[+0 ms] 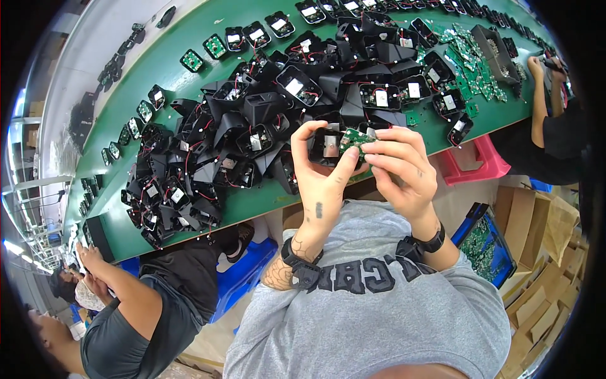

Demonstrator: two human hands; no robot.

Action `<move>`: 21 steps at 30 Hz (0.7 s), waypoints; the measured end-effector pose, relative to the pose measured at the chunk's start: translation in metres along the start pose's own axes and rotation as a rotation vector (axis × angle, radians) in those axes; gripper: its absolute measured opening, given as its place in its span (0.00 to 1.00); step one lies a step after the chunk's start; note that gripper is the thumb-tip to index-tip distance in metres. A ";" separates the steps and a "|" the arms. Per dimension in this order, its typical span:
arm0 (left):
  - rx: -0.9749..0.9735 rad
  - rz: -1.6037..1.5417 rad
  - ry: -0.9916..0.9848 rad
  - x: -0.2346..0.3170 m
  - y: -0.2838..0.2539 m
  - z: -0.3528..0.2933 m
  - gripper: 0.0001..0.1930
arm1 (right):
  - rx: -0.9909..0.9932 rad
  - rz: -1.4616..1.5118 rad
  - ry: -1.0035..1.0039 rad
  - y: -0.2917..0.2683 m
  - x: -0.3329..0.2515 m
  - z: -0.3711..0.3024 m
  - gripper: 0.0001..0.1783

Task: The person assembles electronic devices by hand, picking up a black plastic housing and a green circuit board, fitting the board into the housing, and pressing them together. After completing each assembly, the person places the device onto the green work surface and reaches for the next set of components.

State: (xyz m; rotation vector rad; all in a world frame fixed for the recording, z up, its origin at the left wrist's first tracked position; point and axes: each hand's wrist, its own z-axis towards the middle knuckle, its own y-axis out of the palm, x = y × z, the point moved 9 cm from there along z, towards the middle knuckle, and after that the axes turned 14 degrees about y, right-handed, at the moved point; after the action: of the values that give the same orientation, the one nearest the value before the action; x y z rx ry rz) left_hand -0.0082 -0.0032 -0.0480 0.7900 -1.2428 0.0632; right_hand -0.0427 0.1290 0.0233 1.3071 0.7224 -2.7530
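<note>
My left hand (320,183) is closed around a small black plastic housing (315,153), its index finger over the far rim. Something silvery shows inside the housing. At the housing's right side, my right hand (404,170) pinches a small green circuit board (353,138) between its fingers. My left thumb reaches across to the board's near edge. The board looks tilted and overlaps the housing's opening; whether it is seated there I cannot tell. Both hands are above the near edge of the green table (252,205).
A big heap of black housings (246,117) with red wires lies just beyond my hands. Loose green boards (467,60) are piled at the right near a dark box (492,54). Co-workers sit left and right. A pink stool (476,164) and a blue crate (483,246) stand at right.
</note>
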 end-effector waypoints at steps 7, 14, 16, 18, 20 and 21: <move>-0.015 0.033 -0.013 0.005 0.001 -0.002 0.26 | 0.077 0.089 0.104 -0.003 0.011 -0.006 0.13; -0.053 0.133 0.217 0.019 0.008 0.000 0.26 | 0.137 0.601 0.519 0.003 0.045 -0.013 0.14; -0.073 0.290 0.338 0.023 0.003 0.001 0.26 | -0.003 0.534 0.388 0.008 0.035 -0.006 0.13; -0.047 0.289 0.340 0.022 0.001 0.002 0.25 | -0.018 0.566 0.368 0.005 0.034 -0.002 0.11; -0.068 0.317 0.347 0.028 0.003 0.003 0.25 | -0.037 0.587 0.332 0.005 0.030 0.002 0.10; -0.092 0.341 0.364 0.030 0.001 0.001 0.25 | -0.007 0.565 0.344 0.006 0.028 0.001 0.10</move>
State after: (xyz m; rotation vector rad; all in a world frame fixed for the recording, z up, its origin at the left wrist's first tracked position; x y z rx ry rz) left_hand 0.0007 -0.0137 -0.0216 0.4547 -1.0128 0.4067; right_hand -0.0603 0.1286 0.0007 1.6879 0.2954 -2.1088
